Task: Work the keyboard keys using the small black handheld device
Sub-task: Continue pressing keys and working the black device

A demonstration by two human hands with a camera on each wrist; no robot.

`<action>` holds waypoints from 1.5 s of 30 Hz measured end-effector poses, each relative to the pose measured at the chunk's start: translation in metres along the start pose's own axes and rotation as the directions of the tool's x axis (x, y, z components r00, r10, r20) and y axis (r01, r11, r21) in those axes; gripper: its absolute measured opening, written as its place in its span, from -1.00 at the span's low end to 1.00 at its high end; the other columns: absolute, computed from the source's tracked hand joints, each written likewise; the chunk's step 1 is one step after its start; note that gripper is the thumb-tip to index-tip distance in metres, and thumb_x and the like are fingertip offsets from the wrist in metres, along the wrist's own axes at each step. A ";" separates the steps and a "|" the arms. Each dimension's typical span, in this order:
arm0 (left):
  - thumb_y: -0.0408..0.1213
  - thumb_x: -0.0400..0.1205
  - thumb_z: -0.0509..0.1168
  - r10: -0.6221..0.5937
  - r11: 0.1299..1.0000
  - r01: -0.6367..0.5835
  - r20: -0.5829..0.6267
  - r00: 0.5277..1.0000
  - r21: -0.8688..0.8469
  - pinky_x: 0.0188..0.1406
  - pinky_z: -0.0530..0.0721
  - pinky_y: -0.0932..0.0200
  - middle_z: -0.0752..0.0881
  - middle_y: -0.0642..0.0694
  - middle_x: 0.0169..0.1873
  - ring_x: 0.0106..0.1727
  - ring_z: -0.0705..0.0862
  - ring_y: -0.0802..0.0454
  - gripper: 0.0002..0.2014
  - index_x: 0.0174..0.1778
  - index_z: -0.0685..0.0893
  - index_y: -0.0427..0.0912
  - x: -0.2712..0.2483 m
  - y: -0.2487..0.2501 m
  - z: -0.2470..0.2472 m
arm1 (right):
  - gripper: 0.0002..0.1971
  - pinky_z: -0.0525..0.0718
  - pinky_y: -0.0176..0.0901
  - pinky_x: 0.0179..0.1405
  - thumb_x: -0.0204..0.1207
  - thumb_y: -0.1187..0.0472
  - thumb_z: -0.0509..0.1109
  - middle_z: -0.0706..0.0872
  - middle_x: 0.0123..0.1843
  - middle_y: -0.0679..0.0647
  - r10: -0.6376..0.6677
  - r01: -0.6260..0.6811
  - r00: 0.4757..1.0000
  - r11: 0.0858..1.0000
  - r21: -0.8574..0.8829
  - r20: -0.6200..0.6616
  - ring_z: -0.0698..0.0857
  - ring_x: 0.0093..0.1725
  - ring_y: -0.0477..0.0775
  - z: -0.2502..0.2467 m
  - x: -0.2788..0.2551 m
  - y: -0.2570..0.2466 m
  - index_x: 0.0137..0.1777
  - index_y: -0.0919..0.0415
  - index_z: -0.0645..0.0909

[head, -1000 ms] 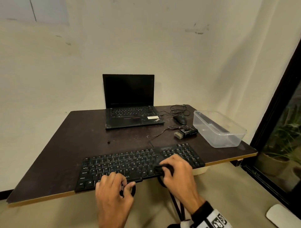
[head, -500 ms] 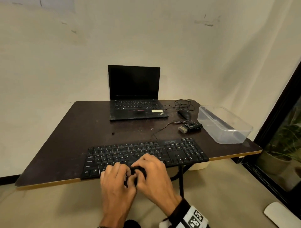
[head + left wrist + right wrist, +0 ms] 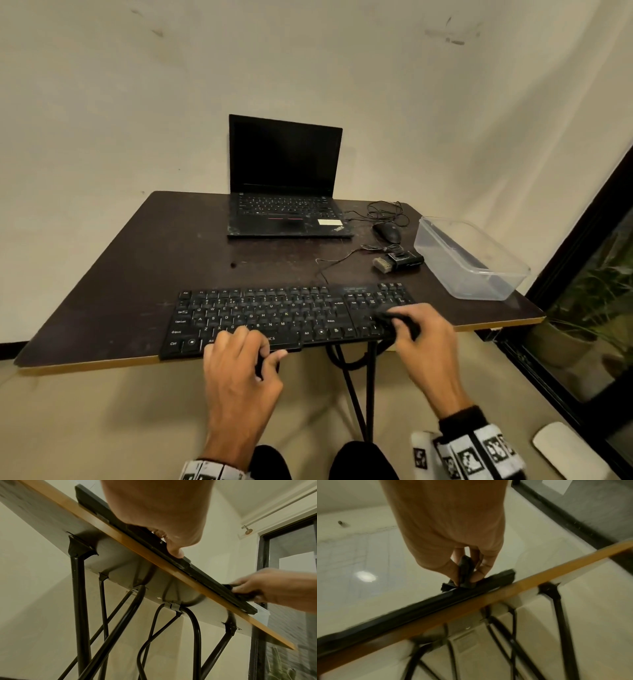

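keyboard (image 3: 291, 317) sits flush along table (image 3: 113, 294) front edge, long axis left-right; bare tabletop behind it up to laptop (image 3: 286, 192). Right hand (image 3: 423, 337) pinches black device (image 3: 394, 320), pointing left, on the right-end keys. Left hand (image 3: 239, 370) fingers curled, gripping front edge mid-left.

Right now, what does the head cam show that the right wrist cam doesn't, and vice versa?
Head only: the keyboard's key rows, the left hand gripping the keyboard's front edge near the space bar, the open laptop, the mouse and the clear plastic container.

Right wrist only: the grip from below, thumb and fingers pinching the small black device with its tip down on the keyboard, plus the table's underside brackets.

Both: the right hand holding the device at the keyboard's right end, the table's wooden front edge and its black legs.
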State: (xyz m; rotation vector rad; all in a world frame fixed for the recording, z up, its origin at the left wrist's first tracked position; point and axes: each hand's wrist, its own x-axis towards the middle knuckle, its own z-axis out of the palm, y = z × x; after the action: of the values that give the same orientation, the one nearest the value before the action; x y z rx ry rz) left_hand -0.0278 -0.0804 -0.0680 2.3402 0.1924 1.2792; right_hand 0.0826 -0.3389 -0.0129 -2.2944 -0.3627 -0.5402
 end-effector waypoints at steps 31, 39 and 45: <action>0.01 0.44 0.51 -0.236 0.972 0.236 -0.070 0.969 -0.002 -0.50 0.52 0.08 0.52 0.03 -0.63 -0.59 0.55 -0.10 -0.65 -0.51 0.57 -0.07 -0.014 -0.002 -0.009 | -0.78 0.58 -0.37 0.21 0.53 0.31 0.49 0.75 0.02 -0.25 -0.378 0.327 0.883 0.921 0.213 0.278 0.67 0.11 -0.17 0.094 -0.035 -0.125 0.04 0.02 0.87; 0.42 0.42 0.40 -0.297 0.955 0.294 -0.119 0.947 -0.041 -0.32 0.63 0.08 0.53 0.14 -0.68 -0.60 0.53 0.04 -0.42 -0.59 0.62 -0.05 -0.010 0.000 -0.006 | -0.76 0.78 0.09 0.22 0.53 0.42 0.61 0.80 -0.01 -0.16 -0.115 0.115 0.992 0.993 0.017 0.041 0.80 0.09 -0.01 0.055 -0.010 -0.067 0.03 0.05 0.89; 0.39 0.38 0.42 -0.329 0.943 0.333 -0.113 0.938 0.017 -0.42 0.64 0.06 0.58 0.16 -0.67 -0.54 0.46 0.03 -0.45 -0.60 0.63 -0.04 -0.007 0.002 -0.011 | -0.81 0.57 -0.25 0.18 0.55 0.32 0.59 0.81 0.01 -0.19 -0.208 0.210 0.956 0.978 0.017 0.207 0.75 0.10 -0.09 0.073 -0.002 -0.086 0.03 0.00 0.89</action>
State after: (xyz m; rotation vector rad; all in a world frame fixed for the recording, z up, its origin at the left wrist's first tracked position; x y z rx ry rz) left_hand -0.0406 -0.0805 -0.0673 2.1505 0.6219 1.2400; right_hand 0.0657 -0.2273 -0.0084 -2.3378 -0.7133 -0.4045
